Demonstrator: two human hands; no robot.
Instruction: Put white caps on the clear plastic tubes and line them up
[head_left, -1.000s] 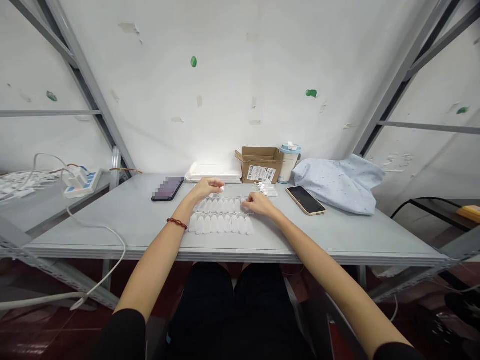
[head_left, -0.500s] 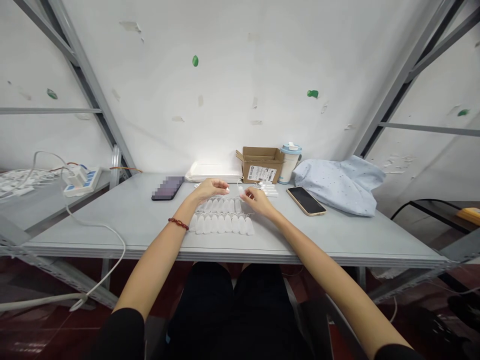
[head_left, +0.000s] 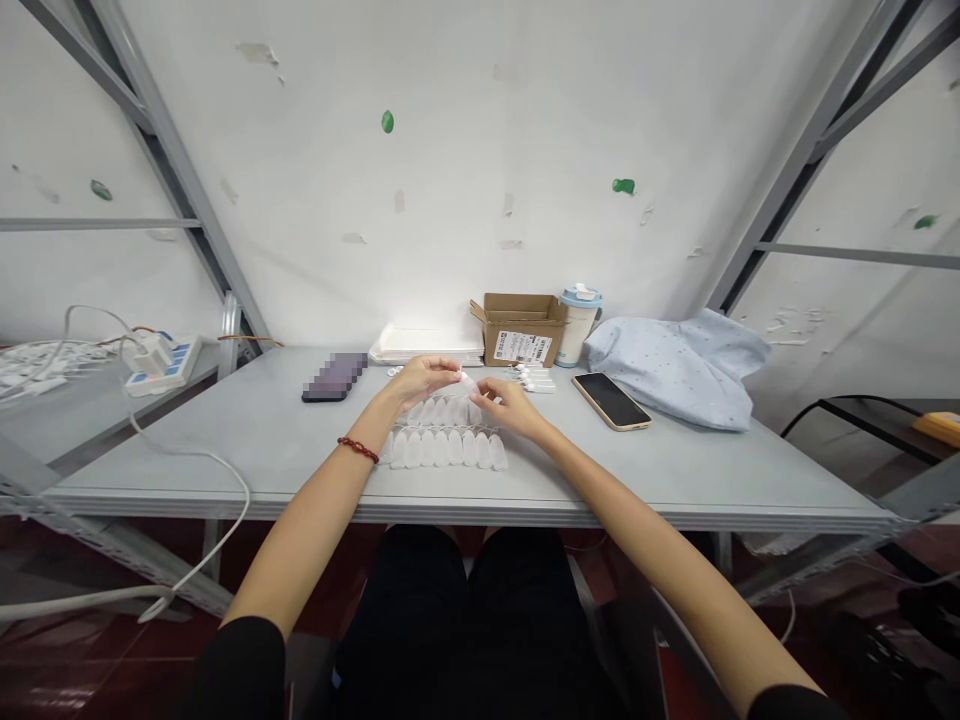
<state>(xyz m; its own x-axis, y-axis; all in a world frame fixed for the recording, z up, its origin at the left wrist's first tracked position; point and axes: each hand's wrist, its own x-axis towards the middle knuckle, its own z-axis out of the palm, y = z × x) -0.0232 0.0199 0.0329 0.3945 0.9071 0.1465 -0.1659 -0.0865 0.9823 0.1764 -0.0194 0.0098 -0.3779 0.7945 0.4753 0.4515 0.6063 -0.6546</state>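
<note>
Above the table my left hand [head_left: 421, 382] and my right hand [head_left: 514, 406] meet at a small translucent white oval piece [head_left: 469, 385]. My right hand pinches its lower end between thumb and fingers. The fingertips of my left hand are closed at its upper end, where a small white bit is mostly hidden by them. Below my hands, several similar translucent oval pieces [head_left: 440, 449] lie side by side in two rows on the grey table [head_left: 637, 470], with thin white strings along their tops. My left hand partly covers the back row.
Behind my hands stand a white tray [head_left: 390, 345], an open cardboard box [head_left: 523, 345] and a lidded cup [head_left: 577, 335]. Several white tags [head_left: 538, 380] lie before the box. A phone [head_left: 611, 400] and a pale blue cloth [head_left: 675, 365] are right; a dark phone [head_left: 335, 377] lies left.
My hands have come together. The oval piece in my right hand has moved left and tilted, and its upper end now meets my left fingertips.
</note>
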